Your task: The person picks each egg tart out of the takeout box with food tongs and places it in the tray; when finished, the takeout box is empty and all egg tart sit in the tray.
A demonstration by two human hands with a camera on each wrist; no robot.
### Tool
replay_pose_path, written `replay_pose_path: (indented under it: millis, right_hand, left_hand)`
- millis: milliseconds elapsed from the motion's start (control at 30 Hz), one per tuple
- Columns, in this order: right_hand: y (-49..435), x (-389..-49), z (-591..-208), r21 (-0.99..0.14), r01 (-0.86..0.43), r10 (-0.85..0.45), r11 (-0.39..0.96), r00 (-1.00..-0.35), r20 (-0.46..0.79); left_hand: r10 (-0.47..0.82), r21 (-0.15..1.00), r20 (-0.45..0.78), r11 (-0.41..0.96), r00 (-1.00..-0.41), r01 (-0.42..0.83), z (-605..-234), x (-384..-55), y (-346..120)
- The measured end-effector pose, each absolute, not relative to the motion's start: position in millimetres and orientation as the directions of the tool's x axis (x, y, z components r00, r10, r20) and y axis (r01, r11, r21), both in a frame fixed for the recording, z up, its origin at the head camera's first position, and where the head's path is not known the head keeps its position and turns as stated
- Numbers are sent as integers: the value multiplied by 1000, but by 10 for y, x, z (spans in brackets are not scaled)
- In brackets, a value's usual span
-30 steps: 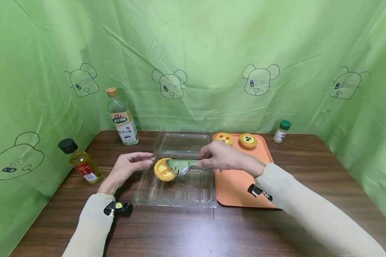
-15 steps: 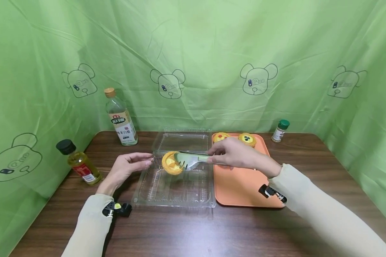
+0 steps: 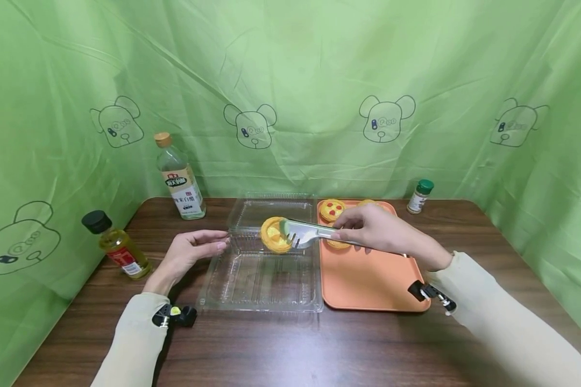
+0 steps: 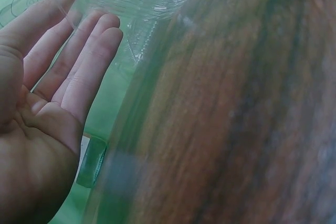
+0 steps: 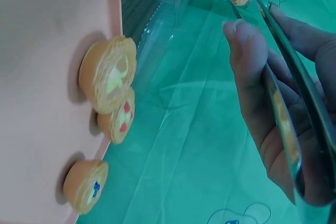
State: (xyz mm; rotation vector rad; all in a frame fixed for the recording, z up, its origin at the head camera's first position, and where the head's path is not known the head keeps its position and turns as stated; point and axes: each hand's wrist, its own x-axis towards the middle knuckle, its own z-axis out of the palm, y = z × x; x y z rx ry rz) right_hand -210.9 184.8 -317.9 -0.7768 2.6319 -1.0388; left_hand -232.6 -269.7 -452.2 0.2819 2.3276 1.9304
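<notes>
My right hand (image 3: 370,228) holds metal food tongs (image 3: 314,231), and an egg tart (image 3: 275,235) is clamped between their ends. The tart hangs in the air above the clear plastic box (image 3: 263,279), over its hinge side. The box lies with its lid (image 3: 276,212) folded back. At the box's left edge, near the hinge, my left hand (image 3: 189,255) pinches the plastic between thumb and fingertips. Several fingers stretch out past that edge in the left wrist view. On the orange tray (image 3: 373,285) sit a red-dotted tart (image 5: 123,119), a blue-dotted tart (image 5: 86,186) and a plain yellow-topped tart (image 5: 109,74).
At the back left stands a vinegar bottle (image 3: 181,185) with an orange cap. A black-capped oil bottle (image 3: 121,250) is left of my left hand. Behind the tray's right corner stands a small green-capped shaker (image 3: 419,197). A green curtain (image 3: 319,64) encloses the wooden table (image 3: 252,349).
My right hand has carried the tongs and tart right and upward, from the box's left part toward the tray. The plain tart now shows below that hand. My left hand stays at the box's edge.
</notes>
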Motion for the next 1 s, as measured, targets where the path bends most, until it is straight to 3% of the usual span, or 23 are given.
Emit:
replay_pose_path:
  millis: [367,1000]
  right_hand:
    - [2149,-2090,-3183,-672,-382,-506,635,-863,14]
    - [2829,-1990,-3340,-683,-239,-349,690,-937,-24]
  left_hand:
    - [210,980,43,180,-977,82,-4513,-2319,-2711]
    - [208,980,40,184,-977,79,-4529,-2313,-2700]
